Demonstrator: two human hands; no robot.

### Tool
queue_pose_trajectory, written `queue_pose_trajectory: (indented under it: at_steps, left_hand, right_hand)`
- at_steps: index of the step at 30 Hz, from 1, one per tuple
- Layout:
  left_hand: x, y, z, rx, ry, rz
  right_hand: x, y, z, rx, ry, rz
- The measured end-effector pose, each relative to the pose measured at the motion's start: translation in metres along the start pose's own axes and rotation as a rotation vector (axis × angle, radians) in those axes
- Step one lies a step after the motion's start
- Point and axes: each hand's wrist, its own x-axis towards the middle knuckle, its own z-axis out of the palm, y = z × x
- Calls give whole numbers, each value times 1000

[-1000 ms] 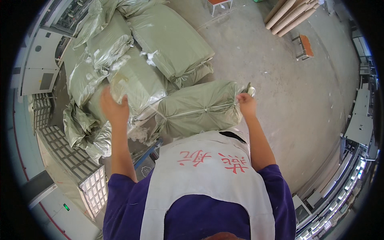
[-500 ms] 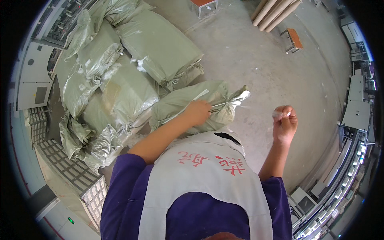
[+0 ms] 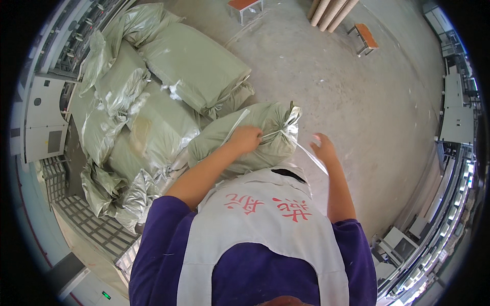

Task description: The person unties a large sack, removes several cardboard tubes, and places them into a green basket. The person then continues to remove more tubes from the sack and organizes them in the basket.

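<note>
A bulging green woven sack (image 3: pixel 214 145) lies in front of me, its right end gathered into a tied neck. A white strap (image 3: pixel 271 134) runs from that neck to my left hand (image 3: pixel 246 139), whose fingers are closed on it over the top of the sack. To the right of the neck is my right hand (image 3: pixel 324 148), thumb and forefinger apart. A loose white strap end (image 3: pixel 312 157) slants down from the neck past this hand's wrist, and I see no grip on it.
Large stuffed green sacks (image 3: pixel 196 64) are piled at the left, with crumpled silvery wrapping (image 3: pixel 138 191) at the near side. Far off stand an orange-topped stool (image 3: pixel 366 35) and cardboard tubes (image 3: pixel 332 14). A grid-sided crate (image 3: pixel 92 224) is at lower left; machines (image 3: pixel 457 117) line the right.
My right hand has come left towards the sack's neck and its closed fingers have parted. A loose strap end now shows beside it. My left hand has shifted slightly left, still gripping.
</note>
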Motion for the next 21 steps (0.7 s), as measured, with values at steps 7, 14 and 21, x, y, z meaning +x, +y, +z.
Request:
queue_pose_trajectory:
  at_steps: [7, 14, 21]
  left_hand:
    - [8, 7, 4, -26, -89, -70]
    - [6, 14, 20, -77, -7, -132]
    - [12, 2, 23, -289, 37, -260]
  right_hand:
    - [11, -132, 24, -185, -358, -58]
    - [81, -153, -16, -102, -232, -307]
    - [-21, -97, 29, -106, -705, -421]
